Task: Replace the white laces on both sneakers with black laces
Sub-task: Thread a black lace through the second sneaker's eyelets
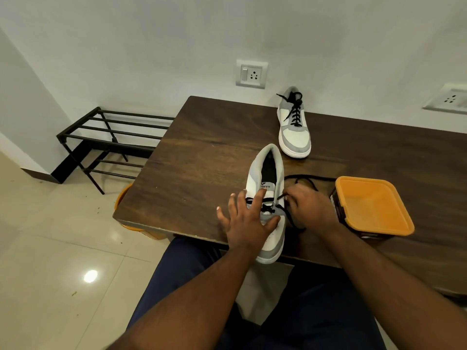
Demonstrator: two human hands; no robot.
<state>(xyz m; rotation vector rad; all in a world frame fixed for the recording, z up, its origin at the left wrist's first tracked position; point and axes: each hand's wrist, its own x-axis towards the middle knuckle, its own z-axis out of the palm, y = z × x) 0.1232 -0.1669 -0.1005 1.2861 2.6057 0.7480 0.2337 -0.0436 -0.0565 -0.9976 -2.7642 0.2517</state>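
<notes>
Steadying the near sneaker (268,188) at the front edge of the dark wood-grain table (192,157), we are pressing our left hand (246,221) flat over its grey-and-white upper, fingers spread apart and mostly straight. Our right hand (307,208) is sitting just beside the shoe's right side, fingertips bunched together and pinching the black lace (299,179), a round cord. The lace is crossing the lower eyelets under our left fingers, and its loose length is looping on the tabletop behind our right hand. The shoe's toe is overhanging the table edge toward our lap; its padded grey collar is pointing away. The far sneaker (294,127), same smooth white panels and grey trim with a thick white sole, is standing near the wall, already laced in black. A square container (338,205) with an orange plastic lid (374,205), rounded corners, is sitting just right of our right hand. A black metal rack (108,137) is standing on the glossy tile floor (50,248).
</notes>
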